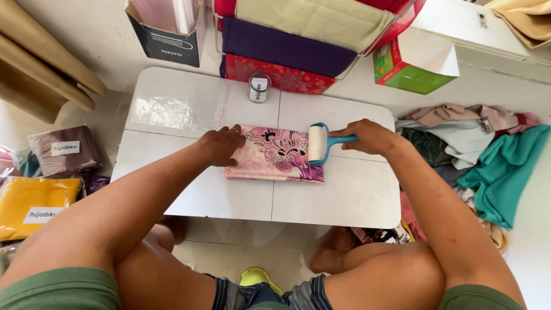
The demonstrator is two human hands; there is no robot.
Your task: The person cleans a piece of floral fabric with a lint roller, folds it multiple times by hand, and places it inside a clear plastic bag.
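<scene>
A yellow packet [31, 205] with a white label lies on the floor at far left, a mauve one [64, 149] behind it, and a green-and-red carton [408, 72] stands beyond the low white table [338, 198]. A small labelled roll, perhaps tape [259, 88], sits at the table's far edge. The folded pink patterned cloth [275, 155] lies mid-table, long axis left to right. The left hand [221, 144] presses its left end, fingers together. The right hand [370, 136] is wrapped round the teal lint roller [319, 143], roller crosswise on the cloth's right end, handle pointing right.
</scene>
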